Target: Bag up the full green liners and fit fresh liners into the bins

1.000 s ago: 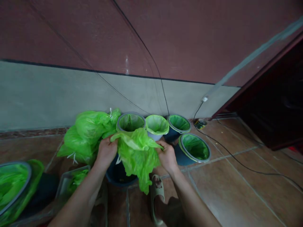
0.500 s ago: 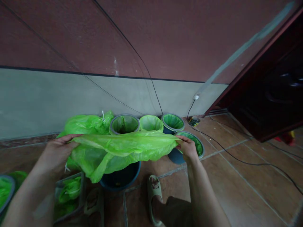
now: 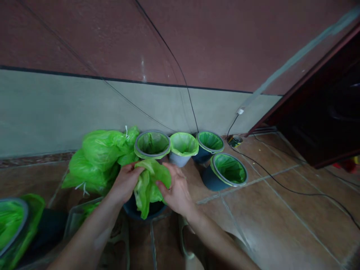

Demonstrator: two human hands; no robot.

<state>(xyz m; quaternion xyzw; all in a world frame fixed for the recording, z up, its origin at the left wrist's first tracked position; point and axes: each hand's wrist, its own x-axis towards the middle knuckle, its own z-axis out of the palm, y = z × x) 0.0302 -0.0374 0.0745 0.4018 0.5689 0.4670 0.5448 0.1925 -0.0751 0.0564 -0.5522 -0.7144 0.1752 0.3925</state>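
A thin green plastic bag (image 3: 147, 183) is bunched up between my two hands. My left hand (image 3: 128, 182) pinches its left side, and my right hand (image 3: 177, 187) is closed around its right edge, thumb toward the middle. Loose folds of the bag hang down over a dark blue bin (image 3: 132, 210), whose inside is mostly hidden. Just beyond my hands, a grey-rimmed bin (image 3: 153, 153) lined with a green bag stands by the wall, beside a white bin (image 3: 180, 160) lined the same way.
Two blue lined bins (image 3: 200, 154) (image 3: 209, 180) stand to the right, near a small can (image 3: 234, 141). Full, tied green bags (image 3: 98, 157) are heaped left. A clear box (image 3: 73, 217) and another lined bin (image 3: 25, 210) lie nearer. A black cable (image 3: 281, 189) crosses the tiles.
My hands have come together from wide apart, and the bag stretched between them has been gathered into a bunch above the dark blue bin. The view has shifted slightly.
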